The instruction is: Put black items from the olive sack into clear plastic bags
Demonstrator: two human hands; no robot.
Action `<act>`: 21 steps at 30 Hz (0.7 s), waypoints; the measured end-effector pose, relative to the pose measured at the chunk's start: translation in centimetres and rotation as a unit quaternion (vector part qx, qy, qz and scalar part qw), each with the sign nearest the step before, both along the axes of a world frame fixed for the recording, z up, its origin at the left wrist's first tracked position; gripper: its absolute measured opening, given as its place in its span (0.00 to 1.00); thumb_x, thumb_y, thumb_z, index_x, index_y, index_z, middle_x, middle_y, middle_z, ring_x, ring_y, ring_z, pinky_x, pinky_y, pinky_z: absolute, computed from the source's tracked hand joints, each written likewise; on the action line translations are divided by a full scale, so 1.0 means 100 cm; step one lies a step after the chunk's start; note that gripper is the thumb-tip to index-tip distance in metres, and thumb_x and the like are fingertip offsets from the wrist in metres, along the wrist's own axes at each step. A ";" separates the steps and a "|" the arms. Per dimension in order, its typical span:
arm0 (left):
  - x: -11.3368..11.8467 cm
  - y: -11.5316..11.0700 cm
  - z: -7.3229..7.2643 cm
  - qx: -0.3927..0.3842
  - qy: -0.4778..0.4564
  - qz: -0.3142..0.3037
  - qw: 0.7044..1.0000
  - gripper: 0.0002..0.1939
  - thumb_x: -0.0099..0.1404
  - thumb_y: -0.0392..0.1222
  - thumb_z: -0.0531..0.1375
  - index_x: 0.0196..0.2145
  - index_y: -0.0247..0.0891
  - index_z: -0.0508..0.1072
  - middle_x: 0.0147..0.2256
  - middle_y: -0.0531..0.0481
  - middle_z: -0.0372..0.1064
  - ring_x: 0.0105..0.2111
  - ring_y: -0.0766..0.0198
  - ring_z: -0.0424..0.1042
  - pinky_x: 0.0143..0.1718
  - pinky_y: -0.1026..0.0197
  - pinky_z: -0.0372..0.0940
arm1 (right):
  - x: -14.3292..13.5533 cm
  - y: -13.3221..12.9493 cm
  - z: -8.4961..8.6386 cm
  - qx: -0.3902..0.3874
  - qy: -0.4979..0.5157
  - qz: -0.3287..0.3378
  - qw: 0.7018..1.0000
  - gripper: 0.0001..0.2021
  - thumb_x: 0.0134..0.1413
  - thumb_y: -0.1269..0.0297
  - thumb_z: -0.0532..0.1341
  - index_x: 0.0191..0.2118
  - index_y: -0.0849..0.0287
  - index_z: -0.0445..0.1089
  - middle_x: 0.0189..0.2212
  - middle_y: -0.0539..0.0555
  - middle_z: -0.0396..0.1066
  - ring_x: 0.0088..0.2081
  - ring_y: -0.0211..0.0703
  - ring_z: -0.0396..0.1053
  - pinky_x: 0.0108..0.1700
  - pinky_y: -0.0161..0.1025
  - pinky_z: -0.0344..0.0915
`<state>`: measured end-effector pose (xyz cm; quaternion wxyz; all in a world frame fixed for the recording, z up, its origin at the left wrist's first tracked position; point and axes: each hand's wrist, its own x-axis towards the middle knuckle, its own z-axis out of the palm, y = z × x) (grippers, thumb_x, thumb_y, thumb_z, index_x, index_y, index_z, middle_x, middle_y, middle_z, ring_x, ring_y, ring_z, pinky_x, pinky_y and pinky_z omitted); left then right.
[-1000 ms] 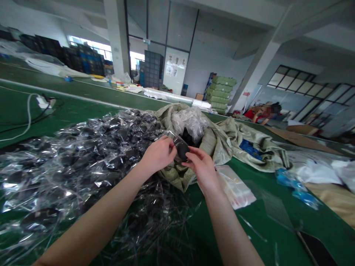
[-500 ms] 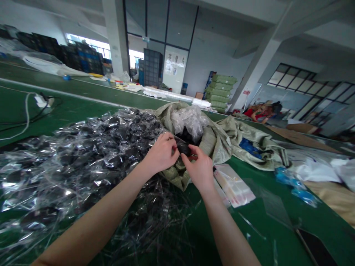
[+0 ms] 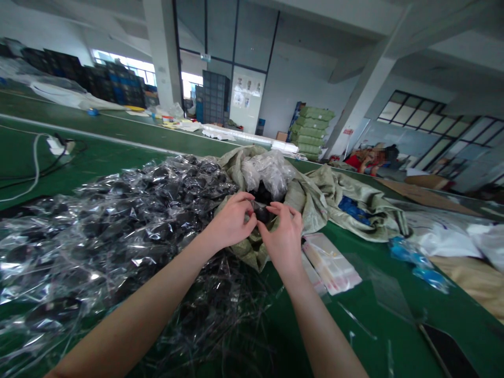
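Note:
Between my two hands is a small dark rounded item (image 3: 262, 213), with what looks like clear film about it. My left hand (image 3: 233, 220) pinches it from the left, fingers curled. From the right, my right hand (image 3: 282, 231) grips it with thumb and fingertips. Both hands are over the mouth of a grey-green woven sack (image 3: 305, 202), where more dark items and crumpled clear plastic (image 3: 268, 170) show. A big heap of dark items in clear wrapping (image 3: 137, 215) spreads to the left of the sack.
A stack of clear flat bags (image 3: 331, 262) lies right of my hands, with a phone (image 3: 451, 349) near the lower right corner. Another sack (image 3: 378, 210) holds something blue. A power strip (image 3: 61, 145) with cables is at the left. A person (image 3: 366, 157) sits far back right.
The fingers of both hands have shifted slightly around the dark item, and the right fingers are more bunched over its top. The view has moved a little.

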<state>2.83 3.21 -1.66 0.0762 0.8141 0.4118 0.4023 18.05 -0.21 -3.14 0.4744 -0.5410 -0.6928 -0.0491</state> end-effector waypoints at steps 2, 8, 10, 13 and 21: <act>0.001 -0.001 0.001 -0.003 -0.003 -0.008 1.000 0.05 0.61 0.35 0.54 0.27 0.37 0.68 0.48 0.40 0.68 0.54 0.57 0.66 0.58 0.54 0.62 | 0.000 0.000 0.000 0.001 -0.014 -0.004 1.000 0.20 0.50 0.68 0.65 0.50 0.54 0.65 0.45 0.57 0.76 0.55 0.58 0.58 0.56 0.58 0.53; 0.002 -0.002 0.002 -0.005 -0.019 -0.002 1.000 0.06 0.62 0.35 0.54 0.28 0.37 0.67 0.50 0.39 0.67 0.55 0.57 0.67 0.58 0.53 0.62 | 0.002 0.000 0.002 -0.004 -0.039 -0.016 0.999 0.22 0.48 0.67 0.68 0.50 0.56 0.65 0.41 0.57 0.78 0.51 0.58 0.62 0.55 0.57 0.52; 0.003 -0.001 0.001 -0.009 -0.020 -0.010 1.000 0.06 0.62 0.35 0.54 0.28 0.37 0.67 0.49 0.39 0.68 0.54 0.57 0.67 0.57 0.53 0.63 | 0.004 0.001 0.002 -0.009 -0.032 -0.017 0.999 0.23 0.47 0.66 0.68 0.50 0.56 0.65 0.39 0.57 0.78 0.50 0.58 0.63 0.55 0.58 0.52; 0.004 -0.002 0.001 -0.018 -0.023 -0.029 0.999 0.05 0.62 0.35 0.54 0.28 0.38 0.67 0.48 0.39 0.68 0.53 0.57 0.68 0.55 0.53 0.65 | 0.007 0.003 0.000 -0.028 -0.013 -0.016 0.999 0.23 0.48 0.65 0.68 0.51 0.57 0.65 0.38 0.56 0.78 0.50 0.58 0.64 0.55 0.58 0.52; 0.004 -0.004 0.004 -0.026 -0.026 -0.034 0.999 0.06 0.61 0.34 0.54 0.27 0.38 0.66 0.46 0.39 0.69 0.53 0.57 0.68 0.55 0.53 0.65 | 0.007 0.006 0.001 -0.035 0.008 0.010 0.999 0.22 0.49 0.69 0.67 0.51 0.56 0.65 0.43 0.55 0.78 0.53 0.54 0.64 0.56 0.55 0.53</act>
